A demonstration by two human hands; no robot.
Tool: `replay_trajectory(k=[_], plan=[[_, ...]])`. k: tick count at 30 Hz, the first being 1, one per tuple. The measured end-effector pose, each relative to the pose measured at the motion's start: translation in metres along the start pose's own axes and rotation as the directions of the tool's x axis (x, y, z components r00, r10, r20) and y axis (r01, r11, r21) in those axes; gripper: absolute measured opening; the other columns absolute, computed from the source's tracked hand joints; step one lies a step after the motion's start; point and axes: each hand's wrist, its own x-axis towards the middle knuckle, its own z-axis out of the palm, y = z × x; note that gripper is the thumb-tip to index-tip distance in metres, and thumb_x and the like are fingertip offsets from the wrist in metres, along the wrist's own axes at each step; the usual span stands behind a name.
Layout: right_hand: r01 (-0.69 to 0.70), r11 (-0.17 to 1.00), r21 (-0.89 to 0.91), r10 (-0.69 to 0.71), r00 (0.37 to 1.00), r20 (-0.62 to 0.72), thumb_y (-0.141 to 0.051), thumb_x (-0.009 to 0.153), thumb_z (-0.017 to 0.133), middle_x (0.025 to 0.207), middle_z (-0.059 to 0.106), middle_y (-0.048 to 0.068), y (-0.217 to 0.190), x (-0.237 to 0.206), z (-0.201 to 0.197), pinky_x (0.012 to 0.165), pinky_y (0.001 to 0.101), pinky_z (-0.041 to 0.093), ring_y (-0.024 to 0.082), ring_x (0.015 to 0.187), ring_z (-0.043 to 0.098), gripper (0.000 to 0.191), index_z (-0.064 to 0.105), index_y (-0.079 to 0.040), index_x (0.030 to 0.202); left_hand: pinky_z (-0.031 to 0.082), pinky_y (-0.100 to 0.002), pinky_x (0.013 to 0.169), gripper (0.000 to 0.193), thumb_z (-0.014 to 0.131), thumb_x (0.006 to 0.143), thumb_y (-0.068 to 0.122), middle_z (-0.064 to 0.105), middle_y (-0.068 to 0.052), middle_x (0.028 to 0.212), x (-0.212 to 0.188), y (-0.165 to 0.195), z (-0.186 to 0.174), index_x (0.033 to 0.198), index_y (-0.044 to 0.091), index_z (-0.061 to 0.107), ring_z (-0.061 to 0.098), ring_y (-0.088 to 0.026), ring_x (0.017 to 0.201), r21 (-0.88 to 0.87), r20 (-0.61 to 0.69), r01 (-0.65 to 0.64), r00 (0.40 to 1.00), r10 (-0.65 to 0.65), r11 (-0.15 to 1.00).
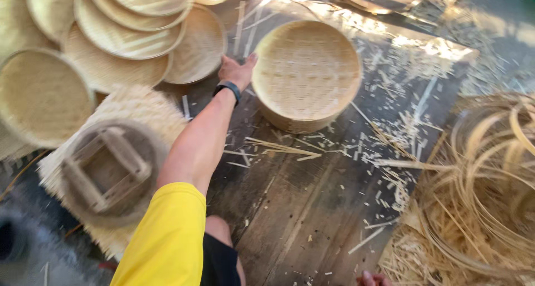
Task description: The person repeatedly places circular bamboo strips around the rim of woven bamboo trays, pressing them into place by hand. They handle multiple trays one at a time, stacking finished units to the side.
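Left hand (237,70) reaching with loose fingers touching round pale woven basket (306,74) on plank floor (301,208); right hand (372,279) barely visible, grip unclear.

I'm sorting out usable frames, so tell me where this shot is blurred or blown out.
Head view: sun glare washes out the floor planks top right; motion blur smears the round stool and lower left corner; the left hand by the woven basket is fairly sharp; the bamboo strip coils are soft.
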Motion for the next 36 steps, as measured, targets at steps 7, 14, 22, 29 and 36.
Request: replay_trajectory(k=[7,14,22,29,36], plan=[[-0.186,0.978,0.097,0.193,0.979,-0.067,-0.020,0.090,0.073,0.069,0.075,0.017,0.029,-0.065,-0.038,0.062,0.0349,0.057,0.022,0.062,0.068,0.024,0.068,0.003,0.090,0.055,-0.051,0.096,0.034,0.049,0.094,0.023,0.070,-0.029,0.116,-0.028,0.010,0.029,0.106,0.002,0.073,0.069,-0.042,0.112,0.272,0.092,-0.049,0.995,0.025,0.961],[-0.183,0.979,-0.092,0.179,0.982,-0.054,-0.016,0.095,0.064,0.081,0.078,0.012,0.014,-0.080,-0.093,0.070,0.0338,0.059,0.020,0.074,0.075,0.018,0.069,0.000,0.092,0.053,-0.044,0.067,0.007,0.052,0.098,0.001,0.068,-0.016,0.082,-0.066,0.035,-0.009,0.094,-0.001,0.058,0.069,-0.027,0.075,-0.084,-0.270,-0.794,0.600,0.753,0.602],[0.212,0.933,0.291,-0.082,0.912,-0.401,-0.009,0.111,0.051,0.086,0.062,0.010,-0.051,0.025,-0.171,0.060,0.0255,0.043,0.013,0.067,0.052,0.014,0.059,-0.001,0.103,0.044,-0.036,0.071,0.029,0.053,0.121,0.016,0.065,-0.020,0.092,-0.180,-0.048,-0.057,0.124,-0.009,0.067,0.056,-0.024,0.078,-0.119,0.066,-0.700,0.702,0.709,0.704],[0.303,0.938,-0.170,-0.340,0.699,-0.629,-0.012,0.102,0.068,0.088,0.060,0.004,-0.130,0.142,-0.263,0.055,0.0272,0.052,0.011,0.068,0.056,0.014,0.061,-0.007,0.113,0.051,-0.035,0.074,0.043,0.064,0.106,0.029,0.075,-0.018,0.114,-0.336,-0.173,0.007,0.141,0.004,0.066,0.062,-0.019,0.088,-0.043,0.507,-0.008,0.861,0.028,0.999],[0.476,0.437,-0.763,-0.806,0.583,-0.098,-0.020,0.100,0.069,0.080,0.073,0.001,-0.199,0.232,-0.262,0.055,0.0258,0.048,0.011,0.063,0.063,0.035,0.057,-0.006,0.130,0.053,-0.028,0.094,0.048,0.063,0.101,0.020,0.068,-0.013,0.136,-0.404,-0.253,0.065,0.144,0.000,0.056,0.065,-0.014,0.112,-0.439,0.585,0.449,0.801,-0.132,0.778]])
